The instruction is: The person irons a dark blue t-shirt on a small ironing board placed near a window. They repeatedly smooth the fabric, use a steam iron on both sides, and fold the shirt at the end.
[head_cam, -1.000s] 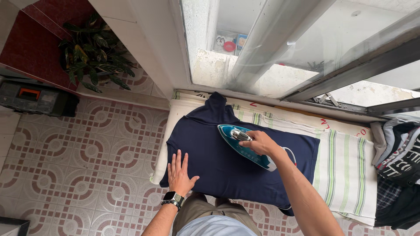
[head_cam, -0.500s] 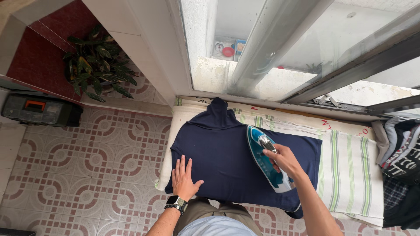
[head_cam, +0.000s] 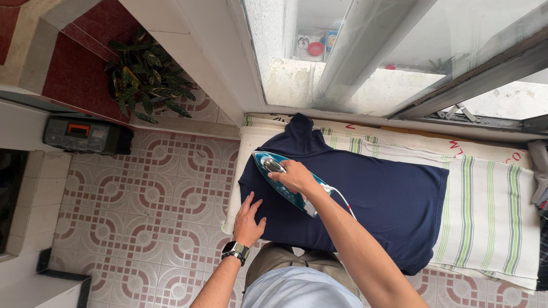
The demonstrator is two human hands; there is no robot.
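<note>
A navy blue shirt lies flat on a striped cloth that covers the ironing surface. My right hand grips the handle of a teal steam iron, which rests on the shirt's left part near the sleeve. My left hand, with a dark watch on the wrist, presses flat on the shirt's lower left edge, fingers spread, just below the iron.
A window with metal rails runs along the far side of the surface. A potted plant and a dark toolbox stand on the patterned tile floor at left. Folded clothes lie at the right edge.
My right hand has slid the iron from the shirt's middle right to its left part. The view has shifted right. My left hand stays pressed on the lower left edge.
</note>
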